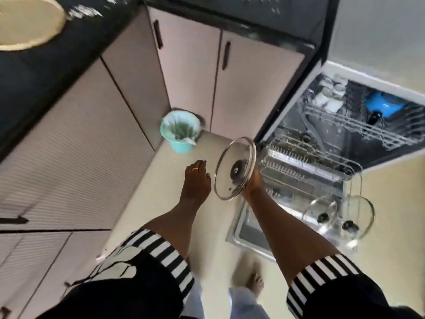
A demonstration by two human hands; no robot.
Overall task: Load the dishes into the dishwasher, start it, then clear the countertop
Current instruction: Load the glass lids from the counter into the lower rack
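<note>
At mid-frame, above the floor and just left of the dishwasher's (335,146) pulled-out lower rack (299,164): glass lid (230,180), tilted on edge, dark knob at its centre.
- Right hand (253,184) grips the glass lid at its lower-right rim. The fingers are largely hidden behind the glass.
- Left hand (196,180) holds nothing, fingers straight and close together, a ring on one finger. It hangs just left of the glass lid, apart from it.
- Both forearms are bare, with black-and-white striped sleeve cuffs near the bottom of the view.

Dishwasher: door (247,236) is folded down and the lower rack is drawn out over it. Two racked lids (322,212) stand side by side at the rack's near end, each with a dark knob. The rest of the rack's tines look unoccupied, though blur limits certainty. Upper rack (358,127) carries a blue vessel (381,105) and some white crockery (327,99), with detail too soft to identify.

Surroundings: a teal bin (180,131) with a liner sits on the floor in the cabinet corner. Pale cabinets (195,72) sit under a dark countertop (34,72), and a round beige disc (25,21) lies on the countertop at upper left. One sandalled foot (253,282) is at the bottom, blurred.
</note>
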